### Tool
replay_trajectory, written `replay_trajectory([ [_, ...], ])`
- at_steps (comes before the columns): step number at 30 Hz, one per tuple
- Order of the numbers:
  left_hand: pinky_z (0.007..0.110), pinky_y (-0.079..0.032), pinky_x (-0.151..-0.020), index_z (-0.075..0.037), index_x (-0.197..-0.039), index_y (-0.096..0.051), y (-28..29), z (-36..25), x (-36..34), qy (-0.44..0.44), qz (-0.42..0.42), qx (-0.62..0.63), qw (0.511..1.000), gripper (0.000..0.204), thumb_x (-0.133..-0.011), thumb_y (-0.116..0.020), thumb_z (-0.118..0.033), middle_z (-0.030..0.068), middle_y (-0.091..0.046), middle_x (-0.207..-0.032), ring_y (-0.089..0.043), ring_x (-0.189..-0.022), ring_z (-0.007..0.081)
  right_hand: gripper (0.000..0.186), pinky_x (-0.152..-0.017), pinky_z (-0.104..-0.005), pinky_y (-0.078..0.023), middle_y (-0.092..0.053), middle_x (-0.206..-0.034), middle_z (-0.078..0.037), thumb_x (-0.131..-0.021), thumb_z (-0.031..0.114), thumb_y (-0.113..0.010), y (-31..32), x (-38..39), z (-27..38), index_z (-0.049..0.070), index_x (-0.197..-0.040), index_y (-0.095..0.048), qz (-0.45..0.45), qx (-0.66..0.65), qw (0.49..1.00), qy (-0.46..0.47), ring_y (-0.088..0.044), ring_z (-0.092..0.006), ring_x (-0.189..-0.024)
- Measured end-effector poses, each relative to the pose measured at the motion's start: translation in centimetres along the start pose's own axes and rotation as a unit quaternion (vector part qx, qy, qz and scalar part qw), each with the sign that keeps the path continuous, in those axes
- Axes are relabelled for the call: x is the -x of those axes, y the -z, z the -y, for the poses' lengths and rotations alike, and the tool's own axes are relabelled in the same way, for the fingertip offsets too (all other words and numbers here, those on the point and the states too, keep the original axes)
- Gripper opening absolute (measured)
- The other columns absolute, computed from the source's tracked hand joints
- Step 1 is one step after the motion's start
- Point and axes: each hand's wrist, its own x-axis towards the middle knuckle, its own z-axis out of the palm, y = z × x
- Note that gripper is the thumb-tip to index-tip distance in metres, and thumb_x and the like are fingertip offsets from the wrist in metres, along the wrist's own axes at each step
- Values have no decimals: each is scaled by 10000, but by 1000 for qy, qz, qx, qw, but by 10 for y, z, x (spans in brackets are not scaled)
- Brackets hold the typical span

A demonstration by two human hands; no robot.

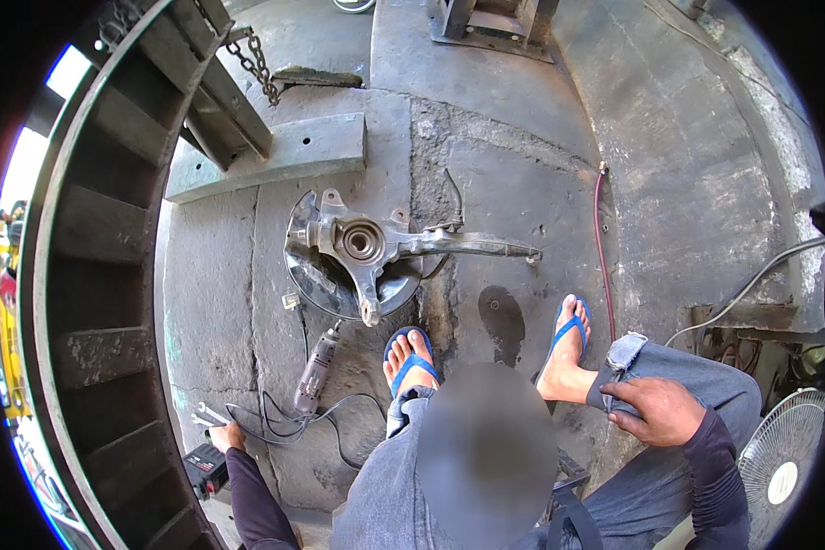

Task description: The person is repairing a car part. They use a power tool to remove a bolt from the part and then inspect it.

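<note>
At the lower left, my left hand is closed on the near ends of two metal wrenches; their open jaws point away from it. My right hand grips the rolled leg of my jeans, fingers curled over the cloth. On the floor ahead lies a steering knuckle with a round bore, a dark dust shield behind it and a long arm reaching right. Nearer me is a grey cylinder with a narrow tip, lying beside a loose black cable.
A heavy ribbed steel frame rises on the left, with a chain and a flat metal beam beyond. A black box is by my left hand. A red hose and a fan are on the right.
</note>
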Motion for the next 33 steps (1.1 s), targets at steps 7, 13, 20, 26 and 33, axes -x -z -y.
replay_trajectory([
  [7, 415, -556, -518, 32, -820, -588, -1, -5, 28, 60, 74, 150, 984, 175, -785, -711, -87, 100, -627, -768, -618, -611, 231, 379, -748, -515, -522, -696, -956, -170, -917, 270, -692, -5, 6, -6, 94, -1241, -608, -32, 8, 999, 22, -668, -407, -865],
  [13, 273, -437, -489, 50, -928, -583, 66, -67, 154, 129, 250, 489, 826, 253, -926, -615, -200, 104, -581, -736, -570, -577, 200, 413, -835, -438, -528, -670, -1074, -147, -882, 193, -720, -7, -4, 16, 62, -1258, -609, -99, 2, 989, 106, -662, -351, -974],
  [20, 218, -360, -482, 43, -996, -691, 198, -273, 313, -242, 426, 346, 800, 291, -800, -582, -143, 21, -593, -719, -523, -575, 82, 629, -1154, -442, -377, -455, -1516, -173, -874, 108, -645, 8, -64, 99, 95, -1479, -475, -340, 69, 890, 295, -454, -334, -1405],
  [26, 243, -425, -512, 16, -986, -748, 243, -426, 384, -548, 519, 18, 656, 289, -777, -658, -162, 17, -629, -719, -530, -565, 63, 354, -1029, -460, -448, -601, -1314, -136, -903, 168, -635, 13, -117, 101, 90, -1245, -591, -404, 30, 889, 215, -569, -318, -1242],
  [33, 430, -557, -918, 57, -1086, -728, 109, -499, 363, -668, 240, -233, 664, 429, -825, -734, -283, 269, -728, -1007, -717, -1007, 379, 246, -815, -567, -504, -691, -904, -274, -998, 263, -567, -97, -181, -9, 21, -1042, -584, -236, -201, 947, -86, -668, -476, -903],
])
